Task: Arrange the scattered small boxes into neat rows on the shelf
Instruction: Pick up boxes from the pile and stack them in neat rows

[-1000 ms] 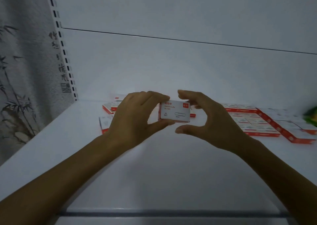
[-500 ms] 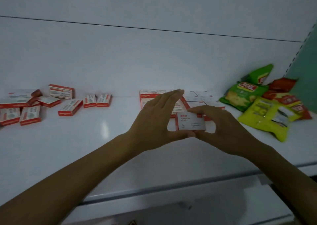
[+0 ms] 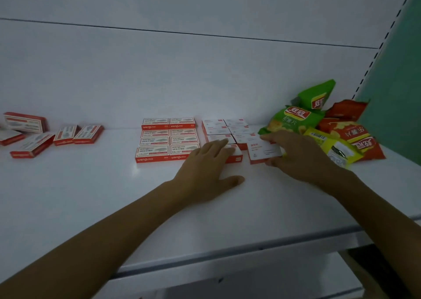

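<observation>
My right hand (image 3: 298, 159) grips a white small box with a red edge (image 3: 262, 151), set down at the front right of a block of white boxes (image 3: 225, 127) on the white shelf (image 3: 91, 196). My left hand (image 3: 208, 171) lies flat with straight fingers, its fingertips resting on the front left white box (image 3: 234, 156) of that block. To the left stands a tidy two-column block of red and white boxes (image 3: 167, 139). Several scattered red boxes (image 3: 45, 137) lie at the far left.
A heap of green, yellow and red snack bags (image 3: 319, 125) sits just right of my right hand, against the green side wall (image 3: 396, 75). The shelf's front edge (image 3: 227, 260) runs across below my forearms. Bare shelf surface lies between the scattered boxes and the tidy block.
The white box has gone from held up between both hands down onto the shelf beside the white block. My left hand has let go and now rests on the neighbouring box. The view panned right.
</observation>
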Available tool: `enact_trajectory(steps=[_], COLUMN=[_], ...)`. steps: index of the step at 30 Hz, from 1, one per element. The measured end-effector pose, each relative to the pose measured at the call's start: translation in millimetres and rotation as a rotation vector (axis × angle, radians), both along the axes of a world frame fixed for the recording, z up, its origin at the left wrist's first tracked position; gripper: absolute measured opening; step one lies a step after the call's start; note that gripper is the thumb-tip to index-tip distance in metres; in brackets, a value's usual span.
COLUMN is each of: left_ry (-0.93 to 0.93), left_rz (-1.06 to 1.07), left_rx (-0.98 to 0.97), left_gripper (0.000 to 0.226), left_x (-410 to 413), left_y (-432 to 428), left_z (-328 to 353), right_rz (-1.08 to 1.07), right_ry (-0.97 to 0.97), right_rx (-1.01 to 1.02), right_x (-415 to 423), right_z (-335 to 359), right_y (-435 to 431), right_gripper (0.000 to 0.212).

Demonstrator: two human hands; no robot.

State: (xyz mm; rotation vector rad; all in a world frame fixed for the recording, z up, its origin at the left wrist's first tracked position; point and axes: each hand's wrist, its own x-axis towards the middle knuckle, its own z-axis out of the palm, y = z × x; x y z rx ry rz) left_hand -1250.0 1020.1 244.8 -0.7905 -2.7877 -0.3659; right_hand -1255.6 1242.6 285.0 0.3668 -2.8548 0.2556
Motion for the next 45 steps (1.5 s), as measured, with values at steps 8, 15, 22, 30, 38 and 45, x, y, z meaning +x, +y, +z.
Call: enact_trajectory(steps=[8, 15, 22, 30, 38, 45], left_ry=[-0.049, -0.002, 0.024, -0.023, 0.129, 0.262], left_rz=[0.006, -0.031, -0.042, -0.029, -0.056, 0.008], left_rx=[0.022, 0.048, 0.054, 0.019, 0.062, -0.106], left_gripper=[0.07, 0.079, 0.077, 0.083, 0.08, 0.077], left_x=[-3, -7, -9, -8, 2, 10], left_y=[-1, -4, -4, -3, -13, -84], left_z=[-7, -11, -13, -10, 6, 29], right_rz=[0.091, 0.084, 0.092, 0.136, 0.162, 0.27], right_ry=[-0.099, -0.156, -0.113, -0.12, 0.039, 0.026], right_rx=[-0.033, 0.117, 0.166, 0.112, 0.03, 0.042], right_x=[-31, -32, -36, -35, -13, 3], right_z=[-15, -26, -30, -34, -6, 13], right_y=[-6, -2, -5, -8, -21, -82], right_gripper=[0.065, 0.068, 0.061, 0.061, 0.062, 0.064])
